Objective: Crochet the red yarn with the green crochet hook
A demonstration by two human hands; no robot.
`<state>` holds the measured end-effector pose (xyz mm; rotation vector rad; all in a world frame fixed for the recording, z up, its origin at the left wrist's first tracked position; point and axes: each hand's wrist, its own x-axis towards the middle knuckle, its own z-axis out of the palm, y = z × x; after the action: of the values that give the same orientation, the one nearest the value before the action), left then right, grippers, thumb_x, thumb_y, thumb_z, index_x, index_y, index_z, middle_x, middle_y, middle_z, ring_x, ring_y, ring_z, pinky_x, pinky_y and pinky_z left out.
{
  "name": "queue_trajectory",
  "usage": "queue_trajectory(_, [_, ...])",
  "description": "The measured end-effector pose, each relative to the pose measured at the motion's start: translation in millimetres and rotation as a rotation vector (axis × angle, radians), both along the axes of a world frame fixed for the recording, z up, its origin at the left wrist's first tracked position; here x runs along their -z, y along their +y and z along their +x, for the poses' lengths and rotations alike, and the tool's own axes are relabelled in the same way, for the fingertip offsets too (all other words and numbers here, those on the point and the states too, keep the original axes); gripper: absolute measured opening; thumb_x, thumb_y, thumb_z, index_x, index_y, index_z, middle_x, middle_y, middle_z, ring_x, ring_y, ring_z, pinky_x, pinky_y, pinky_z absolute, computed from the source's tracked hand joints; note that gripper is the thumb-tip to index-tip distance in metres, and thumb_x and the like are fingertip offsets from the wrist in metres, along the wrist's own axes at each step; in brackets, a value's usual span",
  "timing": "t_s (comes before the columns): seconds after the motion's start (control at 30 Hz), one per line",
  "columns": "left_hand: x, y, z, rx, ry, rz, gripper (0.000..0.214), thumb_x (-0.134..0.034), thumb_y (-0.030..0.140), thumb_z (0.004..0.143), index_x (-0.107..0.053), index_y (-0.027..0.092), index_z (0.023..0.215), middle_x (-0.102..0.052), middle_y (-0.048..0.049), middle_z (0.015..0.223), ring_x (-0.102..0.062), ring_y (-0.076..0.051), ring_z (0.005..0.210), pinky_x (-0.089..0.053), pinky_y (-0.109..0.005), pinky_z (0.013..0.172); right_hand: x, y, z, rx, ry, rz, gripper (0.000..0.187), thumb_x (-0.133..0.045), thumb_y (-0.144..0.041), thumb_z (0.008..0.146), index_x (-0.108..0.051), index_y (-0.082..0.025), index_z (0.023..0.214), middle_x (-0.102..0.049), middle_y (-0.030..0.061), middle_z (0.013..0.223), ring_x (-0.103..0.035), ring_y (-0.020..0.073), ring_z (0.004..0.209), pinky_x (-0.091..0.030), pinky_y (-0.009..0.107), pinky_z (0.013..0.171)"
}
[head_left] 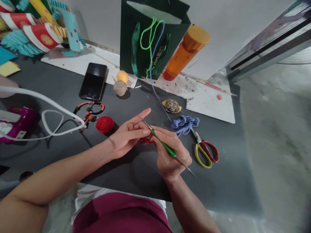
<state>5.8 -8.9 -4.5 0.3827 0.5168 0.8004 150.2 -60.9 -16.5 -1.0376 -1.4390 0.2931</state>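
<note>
My right hand [172,152] is shut on a steel crochet hook with a green handle [167,149], whose tip points up-left into the yarn at my left fingers. My left hand [127,134] pinches a small piece of red crochet work [145,141], mostly hidden by my fingers, while the index finger stands raised. A fine red thread runs across that finger. Just left of this hand, a ball of red yarn [104,124] rests on the dark grey mat [136,174].
Near my right hand lie red-and-yellow-handled scissors [204,150] and a blue yarn tangle [185,124]. Beyond stand a green paper bag [131,42] and an orange bottle [186,53]. A phone [93,81], beaded cord [88,115], and white cable [46,106] lie farther left.
</note>
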Motion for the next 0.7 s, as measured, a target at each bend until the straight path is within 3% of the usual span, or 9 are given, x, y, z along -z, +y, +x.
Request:
queue_trajectory(0.13, [3.6, 0.8, -1.6, 0.045, -0.013, -0.015, 0.078, -0.09, 0.013, 0.072, -0.062, 0.027, 0.144, -0.07, 0.009, 0.071, -0.064, -0.007, 0.067, -0.048, -0.025, 0.076, -0.9, -2.4, -4.9, -0.024, 0.29, -0.176, 0.012, -0.067, -0.018, 0.096, -0.073, -0.025, 0.103, -0.085, 0.0039, 0.096, -0.078, 0.0174, 0.064, -0.06, 0.028, 0.049])
queue_trajectory(0.27, [1.4, 1.1, -1.6, 0.047, -0.017, -0.02, 0.082, -0.091, 0.013, 0.071, -0.061, 0.026, 0.145, -0.067, 0.0109, 0.069, -0.061, -0.006, 0.065, -0.046, -0.024, 0.075, -3.6, -3.3, -6.0, 0.003, 0.308, -0.223, 0.007, -0.064, -0.022, 0.099, -0.069, -0.025, 0.104, -0.084, 0.0033, 0.092, -0.075, 0.015, 0.053, -0.045, 0.021, 0.032])
queue_trajectory(0.43, [-1.1, 1.6, -1.8, 0.05, -0.021, -0.001, 0.067, -0.089, 0.011, 0.071, -0.07, 0.027, 0.134, -0.069, 0.0085, 0.073, -0.063, -0.008, 0.068, -0.047, -0.026, 0.075, -5.1, -3.2, -5.4, 0.049, 0.314, -0.199, 0.011, -0.054, -0.022, 0.104, -0.062, -0.028, 0.108, -0.082, 0.002, 0.083, -0.07, 0.0155, 0.044, -0.047, 0.025, 0.034])
queue_trajectory(0.57, [0.2, 2.9, -2.4, 0.055, -0.029, 0.016, 0.057, -0.087, 0.01, 0.072, -0.075, 0.026, 0.125, -0.069, 0.0066, 0.073, -0.061, -0.008, 0.067, -0.046, -0.025, 0.073, -4.8, -0.2, -1.0, 0.001, 0.355, -0.206, 0.015, -0.044, -0.022, 0.107, -0.058, -0.03, 0.11, -0.083, 0.0033, 0.085, -0.072, 0.0194, 0.047, -0.053, 0.031, 0.04])
queue_trajectory(0.7, [0.8, 3.7, -2.6, 0.092, -0.029, 0.05, 0.055, -0.087, 0.012, 0.071, -0.077, 0.026, 0.123, -0.07, 0.005, 0.074, -0.063, -0.009, 0.067, -0.049, -0.026, 0.073, -1.7, 5.8, 5.8, -0.039, 0.354, -0.288, 0.016, -0.039, -0.028, 0.109, -0.055, -0.029, 0.107, -0.08, 0.0023, 0.073, -0.072, 0.0212, 0.048, -0.046, 0.03, 0.035])
